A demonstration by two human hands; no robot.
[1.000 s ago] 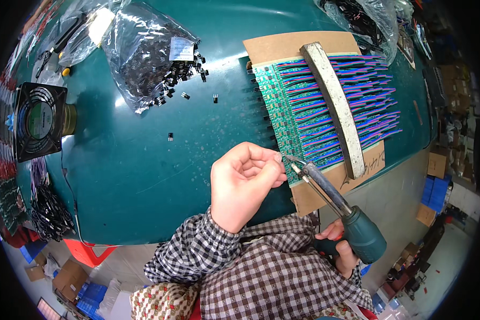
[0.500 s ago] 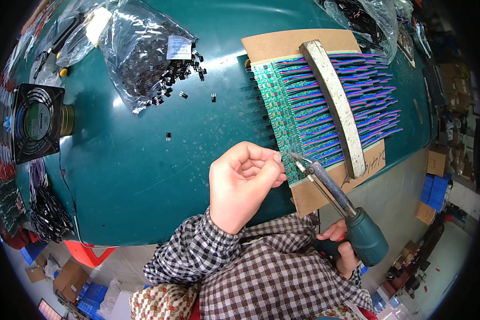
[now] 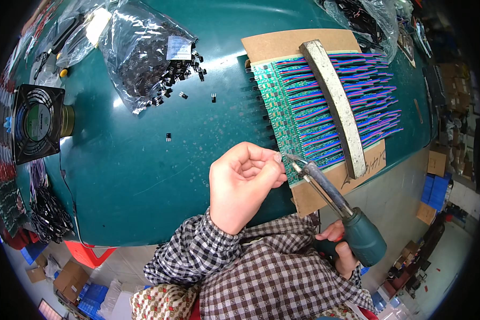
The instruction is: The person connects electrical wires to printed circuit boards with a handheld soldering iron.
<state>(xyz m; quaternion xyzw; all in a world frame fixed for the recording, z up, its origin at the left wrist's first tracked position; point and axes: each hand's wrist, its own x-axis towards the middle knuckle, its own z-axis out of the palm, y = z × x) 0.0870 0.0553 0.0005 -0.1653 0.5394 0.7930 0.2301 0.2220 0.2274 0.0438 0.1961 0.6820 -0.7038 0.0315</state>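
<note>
A row of small green circuit boards (image 3: 279, 101) lies on brown cardboard (image 3: 304, 41), with blue, red and dark wires running off to the right. A worn metal bar (image 3: 333, 101) lies across the wires. My left hand (image 3: 242, 181) is closed in a pinch at the near left edge of the boards; what its fingertips hold is hidden. My right hand (image 3: 344, 250) grips the green handle of a soldering iron (image 3: 330, 192). The iron's tip touches or hovers just over a board beside my left fingertips. Black components stick out from the boards' left edge.
A clear plastic bag (image 3: 144, 58) spills small black three-legged components at the back left. A few loose components (image 3: 168, 137) lie on the green tabletop (image 3: 138, 192). A black fan (image 3: 37, 122) stands at the left edge, near bundled cables (image 3: 48, 208). Another bag (image 3: 368, 21) sits at the back right.
The soldering iron has shifted slightly left, its tip now closer to my left fingertips. My left hand and the boards stay in place.
</note>
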